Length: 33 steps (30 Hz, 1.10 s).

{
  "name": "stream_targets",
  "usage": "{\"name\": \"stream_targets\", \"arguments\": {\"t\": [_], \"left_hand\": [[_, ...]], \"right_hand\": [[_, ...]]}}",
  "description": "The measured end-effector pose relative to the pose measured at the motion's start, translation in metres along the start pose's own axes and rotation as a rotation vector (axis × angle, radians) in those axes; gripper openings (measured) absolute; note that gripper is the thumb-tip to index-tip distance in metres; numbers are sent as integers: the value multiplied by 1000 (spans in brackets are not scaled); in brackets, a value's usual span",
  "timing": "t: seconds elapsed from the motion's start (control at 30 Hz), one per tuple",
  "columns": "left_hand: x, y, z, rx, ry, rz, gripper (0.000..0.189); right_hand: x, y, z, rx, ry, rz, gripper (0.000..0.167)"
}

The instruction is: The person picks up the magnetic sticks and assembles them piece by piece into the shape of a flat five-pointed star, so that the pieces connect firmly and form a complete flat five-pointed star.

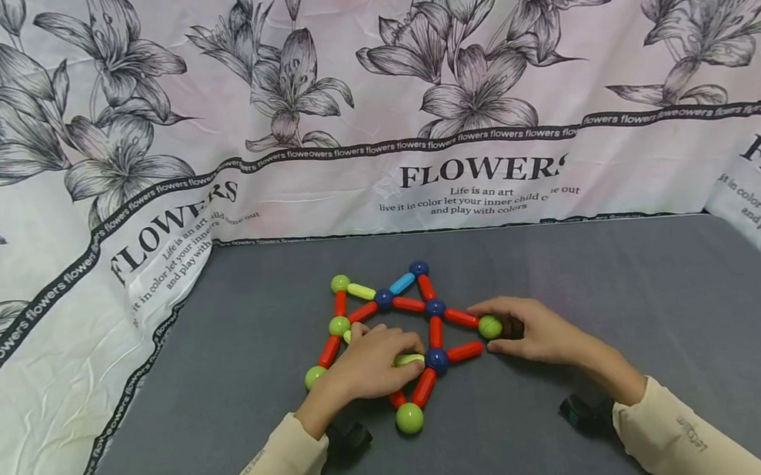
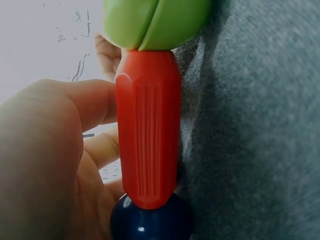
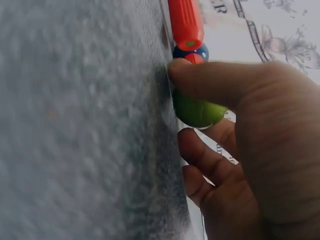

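Observation:
A magnetic-stick figure of balls and rods lies on the grey table. My left hand reaches over its middle, thumb and fingers pinching a yellow-green rod beside a dark blue ball. At the right tip, my right hand holds a green ball joined to a red rod. Just below, another red rod points from the blue ball toward that green ball, its end free. The left wrist view shows a red rod close up between a green ball and a blue one. My left palm hides the figure's centre.
More green balls and red rods stand along the figure's left and near sides. A light blue rod joins two blue balls at the far side. Flower-printed cloth hangs behind the table and along its left.

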<state>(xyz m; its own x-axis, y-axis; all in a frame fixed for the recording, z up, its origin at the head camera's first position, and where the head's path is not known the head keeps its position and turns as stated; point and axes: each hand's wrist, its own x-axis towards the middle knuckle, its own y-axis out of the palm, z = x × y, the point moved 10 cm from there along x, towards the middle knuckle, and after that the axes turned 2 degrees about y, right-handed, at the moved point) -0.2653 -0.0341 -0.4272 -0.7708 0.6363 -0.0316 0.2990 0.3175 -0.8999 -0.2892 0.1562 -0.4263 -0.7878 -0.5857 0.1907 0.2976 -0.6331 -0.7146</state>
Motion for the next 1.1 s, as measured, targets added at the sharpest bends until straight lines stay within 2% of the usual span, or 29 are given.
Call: {"name": "stream_targets", "arguments": {"t": [0.17,0.5,0.7,0.87,1.0,1.1], "left_hand": [[0,1,0,18,-6,-7,16],[1,3,-1,57,-6,-23,18],[1,3,-3,61,-4,-23,18],[1,3,-3,67,-5,-20,18],[1,3,-3,66,-4,-19,18],[1,4,-3,73,-7,-24,18]], "right_hand": [[-3,8,9,-21,-44,-9,65],[-5,12,16,-10,-109,-74,45],[-7,15,20,-114,-140,-48,35],[-9,15,24,-197,-168,-75,23],[-9,13,20,-158,-142,-94,20],[-9,13,18,-129,-128,-101,27]]}}
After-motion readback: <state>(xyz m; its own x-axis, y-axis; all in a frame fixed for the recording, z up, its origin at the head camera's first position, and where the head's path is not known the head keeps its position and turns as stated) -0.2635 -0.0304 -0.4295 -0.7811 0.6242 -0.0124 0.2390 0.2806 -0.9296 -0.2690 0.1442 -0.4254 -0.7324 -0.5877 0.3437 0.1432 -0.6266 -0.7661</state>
